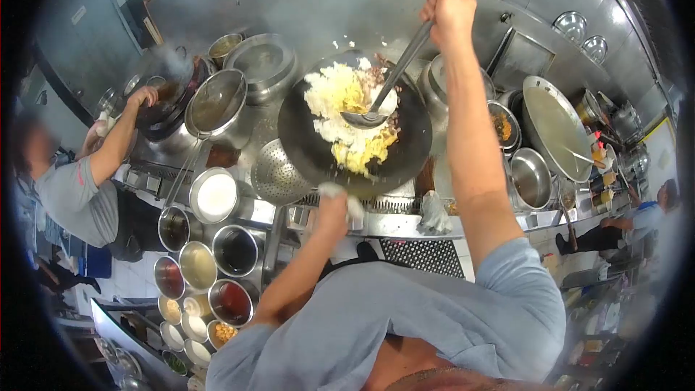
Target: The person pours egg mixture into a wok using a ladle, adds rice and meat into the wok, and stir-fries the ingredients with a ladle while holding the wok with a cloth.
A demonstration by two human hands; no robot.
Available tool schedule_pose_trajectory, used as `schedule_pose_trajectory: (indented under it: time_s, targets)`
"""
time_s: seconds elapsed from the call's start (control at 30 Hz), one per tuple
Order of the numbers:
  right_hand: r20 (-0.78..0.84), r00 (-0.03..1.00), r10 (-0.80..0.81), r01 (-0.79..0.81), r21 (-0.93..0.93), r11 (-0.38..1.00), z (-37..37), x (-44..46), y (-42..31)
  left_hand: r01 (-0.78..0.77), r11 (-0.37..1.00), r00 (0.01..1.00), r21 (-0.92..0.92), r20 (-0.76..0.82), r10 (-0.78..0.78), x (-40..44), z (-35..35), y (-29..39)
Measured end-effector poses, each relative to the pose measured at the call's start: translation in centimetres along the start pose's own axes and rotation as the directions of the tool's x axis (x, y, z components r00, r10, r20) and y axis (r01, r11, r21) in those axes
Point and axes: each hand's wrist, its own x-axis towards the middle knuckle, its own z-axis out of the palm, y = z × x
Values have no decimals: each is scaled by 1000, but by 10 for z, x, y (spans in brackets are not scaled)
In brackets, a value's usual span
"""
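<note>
The right hand [447,11], at the upper right of the middle, is wrapped tight around the ladle [411,56]. The ladle is long and slants down and left from that hand, so its round end sits in the rice and egg [326,90]. This food is in the big black wok [414,137], at the middle of the frame. The left hand [333,216] is closed on a white cloth [355,208], just below the wok. It is nearer the wok's low edge; blur hides whether they touch. A strainer [269,177] lies left of the wok.
</note>
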Motion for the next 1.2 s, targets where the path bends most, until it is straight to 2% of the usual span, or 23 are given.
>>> schedule_pose_trajectory:
  time_s: [0.03, 0.07, 0.13, 0.23, 0.3, 0.33, 0.37, 0.4, 0.43, 0.47, 0.5, 0.53, 0.6, 0.67, 0.77, 0.87, 0.93, 0.97, 1.0, 1.07, 1.1, 1.17, 1.2]
  targets:
    - [31, 999, 11, -10, -9, 1000, 4, 7, -6, 127, 992, 990, 13, -69, -126, 21, 13, 14]
    - [57, 998, 21, -20, -19, 1000, 6, 11, -10, 129, 990, 990, 54, 55, -132, 42, 14, 22]
    - [34, 999, 35, -33, -41, 999, 17, -6, -40, 257, 966, 966, 35, -11, -257, 40, 43, 55]
    - [11, 1000, 22, -21, -101, 995, 29, -11, -30, 241, 970, 969, 20, 45, -241, 53, 50, 67]
    - [-11, 999, 53, -54, -168, 984, 17, -24, 41, -6, 963, 983, 271, 178, -44, 94, 26, 30]
    - [-11, 996, 86, -86, -184, 979, 8, -37, 81, 10, 958, 981, 286, 183, -65, 81, 14, 16]
    - [-33, 996, 79, -84, -188, 979, -2, -38, 79, -47, 974, 989, 223, 145, 14, 67, 2, 3]
    - [-94, 995, -29, 17, -124, 992, -6, -24, 71, -129, 983, 988, 130, 107, 116, 63, 6, -6]
    - [-179, 979, -102, 92, -63, 994, -14, -23, 69, -119, 984, 988, 134, 110, 104, 52, -5, -24]
    - [-142, 988, -63, 77, 97, 992, -26, -12, 62, -141, 984, 990, 111, 28, 139, 49, -16, -39]
    - [-147, 988, -55, 67, 83, 994, -30, -2, 47, -187, 980, 981, 66, -49, 190, 59, -9, -41]
    - [-159, 987, -27, 38, 65, 997, -31, -1, 32, -192, 980, 980, 61, -47, 194, 62, 2, -28]
    - [-55, 998, -17, 20, 49, 999, -25, 7, 4, -59, 998, 983, -9, -177, 57, 77, 23, 4]
    - [10, 999, -34, 34, 43, 999, -17, 20, -21, -16, 987, 993, 159, -116, 35, 113, 29, 19]
    - [55, 979, -194, 191, 61, 980, -1, 19, -68, 61, 985, 998, 163, 13, -64, 133, 36, 31]
    - [17, 956, -293, 292, 48, 955, -33, 21, -40, 186, 976, 982, 111, -54, -181, 141, 38, 26]
    - [-256, 949, -184, 150, -149, 977, -56, 3, 61, 199, 974, 980, 106, -38, -196, 143, 41, 27]
    - [-309, 946, -96, 51, -149, 987, -65, -19, 108, 219, 971, 976, 97, -32, -217, 141, 41, 24]
    - [-288, 958, 9, 18, 89, 996, -75, -37, 128, 220, 970, 975, 104, -25, -219, 141, 38, 20]
    - [-145, 989, -14, 23, 60, 998, -70, -59, 118, 164, 977, 986, 137, 22, -168, 151, 38, 16]
    - [-138, 990, -34, 35, 0, 999, -61, -79, 107, 138, 980, 984, 141, 95, -152, 145, 31, 16]
    - [-161, 983, -89, 79, -70, 994, -46, -90, 103, 89, 993, 996, 72, 26, -91, 117, 36, 11]
    - [-200, 978, -58, 69, 47, 997, -48, -84, 112, 45, 999, 999, 28, -3, -45, 79, 45, 21]
